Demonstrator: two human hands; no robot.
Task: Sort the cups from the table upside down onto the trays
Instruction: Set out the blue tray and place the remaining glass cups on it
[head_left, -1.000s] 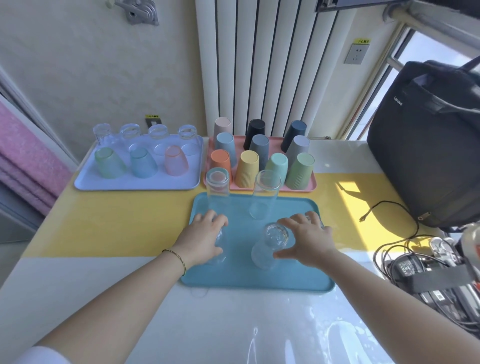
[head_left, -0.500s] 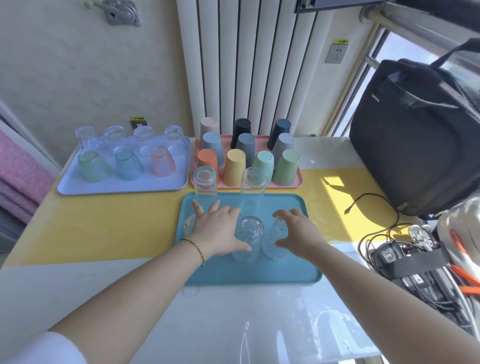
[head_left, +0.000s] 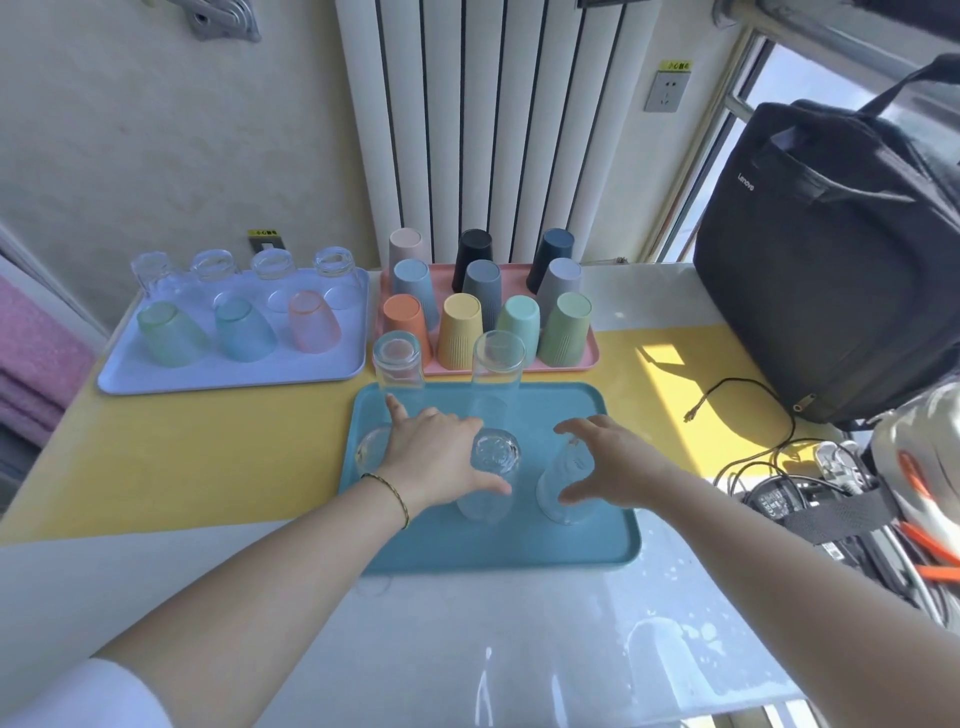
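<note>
Both hands are working over the blue tray at lower centre of the frame. The left hand is lying flat with fingers spread and straight, holding nothing, its thumb touching the middle glass. The right hand is curling wide round the right glass, thumb low and fingers over the top; how firm the hold is, I cannot tell. That glass is looking slightly tilted. A left glass is sitting partly hidden behind the left hand, at the tray's left edge. Two tall glasses are standing at the tray's far edge. The lilac tray at upper left and the pink tray at centre are already carrying upside-down cups.

Risks, as I am judging them:
- Clear glass on a smooth tray: the right glass is likely tipping over if let go while leaning.
- The middle and right glasses are standing near each other, so a nudge from either thumb could be knocking one into the other.
- The spread left fingers are reaching toward the tall glasses; a forward push could be toppling them against the pink tray.
- The left glass is close to the rim and could be sliding off onto the table.
</note>
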